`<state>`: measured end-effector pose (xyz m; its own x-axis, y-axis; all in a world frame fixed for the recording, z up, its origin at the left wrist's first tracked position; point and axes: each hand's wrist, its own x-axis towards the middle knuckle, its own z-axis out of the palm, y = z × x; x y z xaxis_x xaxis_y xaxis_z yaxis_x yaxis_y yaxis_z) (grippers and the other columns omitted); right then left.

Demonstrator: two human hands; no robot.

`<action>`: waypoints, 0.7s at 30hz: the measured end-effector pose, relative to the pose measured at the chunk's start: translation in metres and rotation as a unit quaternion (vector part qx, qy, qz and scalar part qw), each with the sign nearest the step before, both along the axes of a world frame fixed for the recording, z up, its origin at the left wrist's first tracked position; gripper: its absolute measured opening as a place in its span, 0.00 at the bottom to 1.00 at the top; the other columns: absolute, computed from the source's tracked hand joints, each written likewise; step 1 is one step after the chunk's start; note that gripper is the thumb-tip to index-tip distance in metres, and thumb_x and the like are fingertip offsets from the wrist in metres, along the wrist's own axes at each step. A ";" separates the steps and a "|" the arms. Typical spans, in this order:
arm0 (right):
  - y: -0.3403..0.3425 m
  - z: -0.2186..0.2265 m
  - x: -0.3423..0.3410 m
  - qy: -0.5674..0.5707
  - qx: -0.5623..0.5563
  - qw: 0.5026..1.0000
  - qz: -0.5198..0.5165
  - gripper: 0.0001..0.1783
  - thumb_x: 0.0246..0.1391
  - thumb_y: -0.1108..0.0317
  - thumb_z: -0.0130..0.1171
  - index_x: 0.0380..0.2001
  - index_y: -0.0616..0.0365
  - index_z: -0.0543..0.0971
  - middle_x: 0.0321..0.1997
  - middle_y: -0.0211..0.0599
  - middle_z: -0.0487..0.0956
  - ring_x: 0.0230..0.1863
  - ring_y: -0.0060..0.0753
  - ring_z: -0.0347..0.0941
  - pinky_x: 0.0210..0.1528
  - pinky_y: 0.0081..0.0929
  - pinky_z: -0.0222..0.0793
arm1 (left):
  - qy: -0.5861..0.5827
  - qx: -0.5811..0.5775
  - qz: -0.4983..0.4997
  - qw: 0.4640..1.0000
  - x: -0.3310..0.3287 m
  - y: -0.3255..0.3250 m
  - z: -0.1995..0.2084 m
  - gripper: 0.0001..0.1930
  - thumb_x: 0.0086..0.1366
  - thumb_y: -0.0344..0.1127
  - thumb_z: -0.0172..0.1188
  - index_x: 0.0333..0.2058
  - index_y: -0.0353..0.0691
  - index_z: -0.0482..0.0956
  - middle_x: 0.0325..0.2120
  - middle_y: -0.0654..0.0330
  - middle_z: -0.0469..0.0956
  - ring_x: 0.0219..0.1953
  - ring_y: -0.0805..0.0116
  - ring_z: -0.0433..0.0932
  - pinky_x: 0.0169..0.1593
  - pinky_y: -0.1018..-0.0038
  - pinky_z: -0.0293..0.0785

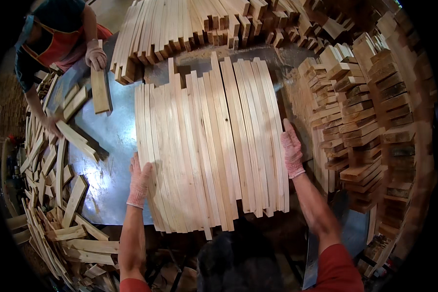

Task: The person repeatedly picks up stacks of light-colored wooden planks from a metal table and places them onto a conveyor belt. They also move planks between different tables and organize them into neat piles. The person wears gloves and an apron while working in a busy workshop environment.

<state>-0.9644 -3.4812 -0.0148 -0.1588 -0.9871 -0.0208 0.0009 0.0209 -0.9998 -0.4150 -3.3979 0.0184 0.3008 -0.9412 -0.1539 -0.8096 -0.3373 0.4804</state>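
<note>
A wide row of pale wooden strips (pixel 204 141) lies side by side in front of me, its ends uneven. My left hand (pixel 140 181), in a pinkish knitted glove, presses the row's left side, with the thumb over the top edge. Against the right side lies my right hand (pixel 292 150), in a matching glove, its fingers stretched along the outermost strip. The row is held between the two hands. One narrow dark gap runs down it right of the middle. What supports the strips from below is mostly hidden.
A shiny metal table (pixel 107 131) extends left. Stacked strips (pixel 170 29) stand beyond the row, and piled wood blocks (pixel 355 112) on the right. Loose boards (pixel 75 199) heap up at the left. A co-worker (pixel 58 39) at the far left handles two boards with gloved hands.
</note>
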 end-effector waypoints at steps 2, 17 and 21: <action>0.002 -0.004 0.002 -0.075 0.017 0.997 0.019 0.38 0.76 0.57 0.57 0.78 0.65 0.61 0.77 0.43 0.71 0.74 0.32 0.68 0.76 0.30 0.63 | 0.386 -0.002 0.112 0.916 -0.014 0.009 0.015 0.44 0.72 0.50 0.62 0.78 0.38 0.53 0.69 0.47 0.68 0.71 0.50 0.69 0.72 0.57 0.67; 0.172 0.045 -0.022 -0.308 0.328 0.889 0.082 0.30 0.66 0.60 0.65 0.65 0.67 0.76 0.55 0.39 0.83 0.53 0.37 0.82 0.57 0.36 0.81 | 0.655 0.120 0.157 0.730 -0.037 0.124 0.029 0.44 0.59 0.40 0.76 0.69 0.28 0.67 0.57 0.48 0.80 0.54 0.56 0.84 0.56 0.58 0.84; 0.184 0.058 -0.031 -0.357 0.371 0.850 0.112 0.31 0.61 0.58 0.69 0.61 0.70 0.78 0.51 0.44 0.85 0.48 0.40 0.85 0.50 0.38 0.84 | 0.641 0.148 0.181 0.731 -0.040 0.153 0.035 0.46 0.56 0.38 0.78 0.70 0.28 0.67 0.58 0.49 0.80 0.57 0.57 0.81 0.59 0.59 0.81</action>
<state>-0.9951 -3.2976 0.0436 0.3453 -0.6636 -0.6637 0.5143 0.7253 -0.4576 -0.4548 -3.2448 0.0534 -0.0478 -0.7035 -0.7091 0.4093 -0.6614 0.6286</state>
